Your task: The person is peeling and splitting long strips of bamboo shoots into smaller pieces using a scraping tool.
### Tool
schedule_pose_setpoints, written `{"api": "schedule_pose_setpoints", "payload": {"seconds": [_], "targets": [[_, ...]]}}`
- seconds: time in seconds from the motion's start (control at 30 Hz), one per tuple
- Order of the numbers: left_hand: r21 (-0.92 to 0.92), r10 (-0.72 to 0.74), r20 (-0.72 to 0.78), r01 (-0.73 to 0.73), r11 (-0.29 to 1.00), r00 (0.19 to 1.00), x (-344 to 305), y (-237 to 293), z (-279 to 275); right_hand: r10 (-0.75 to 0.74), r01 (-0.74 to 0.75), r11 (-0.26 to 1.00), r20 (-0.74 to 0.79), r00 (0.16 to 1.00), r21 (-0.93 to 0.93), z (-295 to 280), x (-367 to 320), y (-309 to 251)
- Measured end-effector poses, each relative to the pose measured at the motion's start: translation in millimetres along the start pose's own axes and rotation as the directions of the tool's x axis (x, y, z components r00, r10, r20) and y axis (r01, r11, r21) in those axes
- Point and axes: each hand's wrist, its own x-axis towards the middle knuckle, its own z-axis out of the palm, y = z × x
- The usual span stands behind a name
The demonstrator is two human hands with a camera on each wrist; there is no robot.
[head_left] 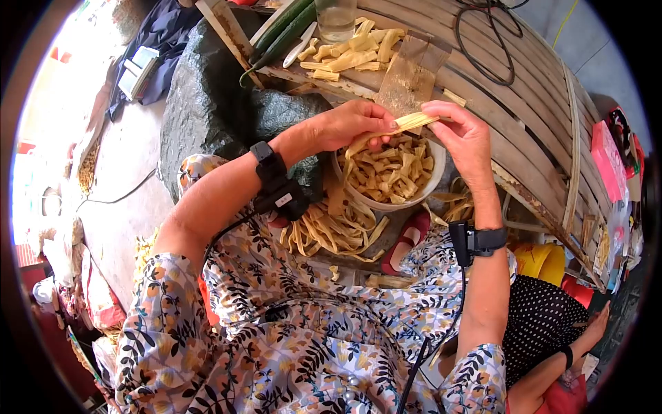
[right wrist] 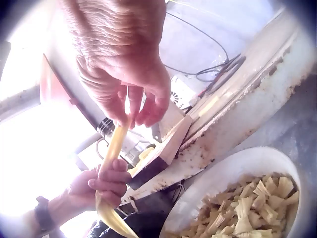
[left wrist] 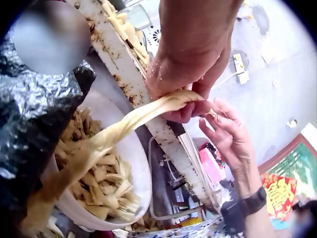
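A long pale-yellow folded strip (head_left: 414,121) is stretched between both hands above a white bucket (head_left: 436,178) of short cut pieces (head_left: 392,171). My left hand (head_left: 348,125) grips the strip, and its loose tail (left wrist: 133,119) hangs down past the bucket in the left wrist view. At the strip's other end, the fingertips of my right hand (head_left: 465,138) pinch it; the right wrist view shows that right hand (right wrist: 124,74) holding the tip between thumb and fingers. A worn wooden board (head_left: 407,79) lies just beyond the hands on the slatted table.
On the slatted table (head_left: 496,110) are yellow pieces (head_left: 355,52), cucumbers (head_left: 283,31), a white-handled knife (head_left: 300,45), a glass (head_left: 336,21) and a black cable (head_left: 483,65). Long strips (head_left: 331,231) lie below the bucket. Dark plastic (head_left: 200,103) covers something at left. Another person's arm (head_left: 565,359) shows lower right.
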Motion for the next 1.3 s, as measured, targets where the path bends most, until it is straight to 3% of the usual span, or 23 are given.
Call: {"api": "schedule_pose_setpoints", "payload": {"seconds": [0.07, 0.1, 0.2, 0.23, 0.33, 0.37, 0.43, 0.5, 0.6, 0.67, 0.7, 0.8, 0.83, 0.93, 1.03, 1.17, 1.27, 1.3], "targets": [[0.261, 0.085, -0.182, -0.035, 0.965, 0.980, -3, 2, 5, 0.080, -0.080, 0.997, -0.035, 0.996, 0.002, 0, 0, -8], [0.333, 0.166, -0.202, -0.092, 0.938, 0.965, -5, 5, 9, -0.039, 0.036, 0.999, -0.084, 0.996, -0.036, -1, 3, -10], [0.543, 0.258, -0.264, -0.078, 0.836, 0.930, -9, 9, 33, -0.044, 0.031, 0.978, -0.057, 0.997, -0.204, 5, 3, -2], [0.787, 0.527, -0.140, -0.229, 0.573, 0.839, -5, -1, 32, -0.046, 0.036, 0.948, -0.026, 0.999, -0.315, 8, 1, 4], [0.898, 0.696, 0.148, -0.390, 0.203, 0.703, -8, -3, 40, 0.077, -0.055, 0.935, 0.052, 0.996, -0.349, 16, -9, 13], [0.889, 0.646, 0.155, -0.391, 0.238, 0.747, -10, -4, 42, 0.284, -0.256, 0.924, 0.062, 0.957, -0.283, 16, -12, 10], [0.907, 0.605, 0.231, -0.394, 0.150, 0.762, -14, -2, 45, 0.642, -0.624, 0.765, 0.121, 0.757, -0.157, 16, -17, -1], [0.903, 0.568, 0.307, -0.423, 0.081, 0.764, -15, -2, 44, 0.643, -0.603, 0.765, 0.236, 0.728, -0.224, 13, -19, 6], [0.858, 0.565, 0.221, -0.434, 0.275, 0.795, -16, -6, 44, 0.648, -0.606, 0.762, 0.308, 0.697, -0.231, 7, -26, 7], [0.857, 0.381, 0.149, -0.312, 0.411, 0.912, -20, -1, 43, 0.627, -0.575, 0.779, 0.298, 0.720, -0.252, -11, -29, 15], [0.851, 0.277, 0.118, -0.241, 0.466, 0.953, -22, 2, 43, 0.627, -0.568, 0.771, 0.183, 0.757, -0.287, -22, -28, 14], [0.720, 0.350, 0.057, -0.281, 0.634, 0.935, -18, -7, 37, 0.596, -0.558, 0.793, 0.120, 0.794, -0.246, -39, -30, 4], [0.723, 0.311, 0.005, -0.218, 0.656, 0.950, -16, -6, 35, 0.591, -0.547, 0.795, 0.136, 0.795, -0.261, -38, -32, 8], [0.823, 0.474, 0.028, -0.289, 0.489, 0.880, -17, 7, 26, 0.578, -0.523, 0.804, 0.166, 0.799, -0.284, -31, -33, 17], [0.812, 0.432, -0.020, -0.238, 0.534, 0.902, -21, 12, 31, 0.560, -0.511, 0.814, 0.140, 0.817, -0.275, -34, -30, 14], [0.748, 0.334, -0.021, -0.207, 0.630, 0.942, -26, 18, 37, 0.485, -0.394, 0.801, 0.104, 0.868, -0.451, -30, -31, 26], [0.789, 0.458, 0.068, -0.328, 0.519, 0.886, -27, 18, 31, 0.503, -0.389, 0.775, 0.113, 0.857, -0.499, -21, -32, 27], [0.774, 0.432, 0.044, -0.304, 0.555, 0.901, -28, 18, 31, 0.513, -0.395, 0.776, 0.128, 0.849, -0.492, -20, -32, 28]]}}
